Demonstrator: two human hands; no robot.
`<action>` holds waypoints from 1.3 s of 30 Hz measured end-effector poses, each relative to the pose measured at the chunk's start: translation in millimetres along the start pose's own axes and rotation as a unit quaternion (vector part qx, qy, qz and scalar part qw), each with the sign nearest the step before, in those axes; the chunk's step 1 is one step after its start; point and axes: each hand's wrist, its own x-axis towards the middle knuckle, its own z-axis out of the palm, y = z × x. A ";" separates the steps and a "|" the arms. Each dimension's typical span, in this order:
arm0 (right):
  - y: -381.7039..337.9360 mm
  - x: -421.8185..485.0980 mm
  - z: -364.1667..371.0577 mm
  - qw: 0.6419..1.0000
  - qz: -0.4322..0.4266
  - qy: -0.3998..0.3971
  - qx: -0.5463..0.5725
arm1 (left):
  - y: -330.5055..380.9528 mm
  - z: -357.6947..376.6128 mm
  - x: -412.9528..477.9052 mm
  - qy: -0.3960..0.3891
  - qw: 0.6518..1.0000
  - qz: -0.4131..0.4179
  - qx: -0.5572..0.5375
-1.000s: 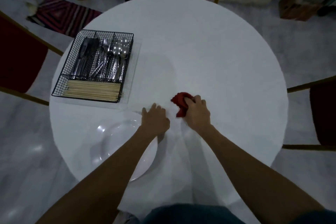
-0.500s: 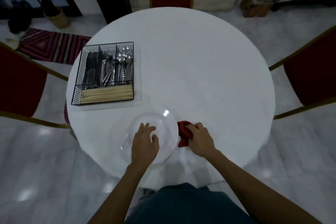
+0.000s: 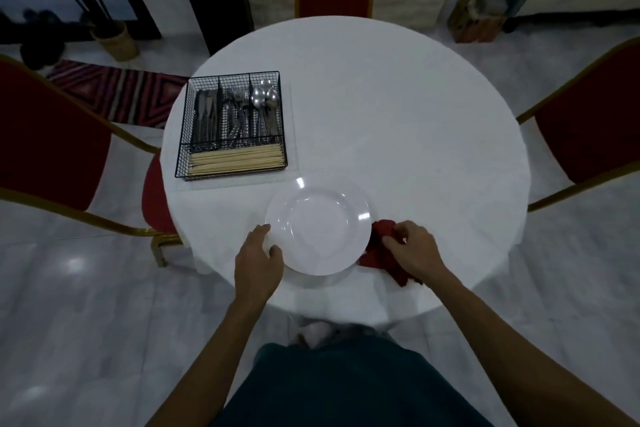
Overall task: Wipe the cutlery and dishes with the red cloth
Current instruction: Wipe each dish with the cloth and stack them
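Head view, left hand [image 3: 258,262] holds plate [image 3: 317,229], right hand [image 3: 412,251] red cloth [image 3: 373,255]

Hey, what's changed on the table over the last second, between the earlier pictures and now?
The left hand took hold of the white plate by its near-left rim and slid it right, up against the red cloth. The right hand still grips the cloth, and the wire cutlery basket stayed where it was.
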 end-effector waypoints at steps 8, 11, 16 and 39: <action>-49.8 13.4 20.4 0.996 -0.057 0.026 0.058 | 3.1 -7.0 1.5 -0.038 0.995 -0.094 -0.005; -57.4 17.1 28.0 0.997 -0.042 0.005 0.064 | 9.7 -1.4 5.6 -0.039 0.992 -0.123 -0.008; -55.2 17.7 26.7 0.997 -0.044 -0.034 0.053 | 17.6 11.6 15.3 -0.049 0.988 -0.142 -0.018; -143.6 51.3 72.5 0.966 -0.166 -0.186 0.063 | -46.8 -51.4 26.0 0.109 0.944 -0.202 -0.237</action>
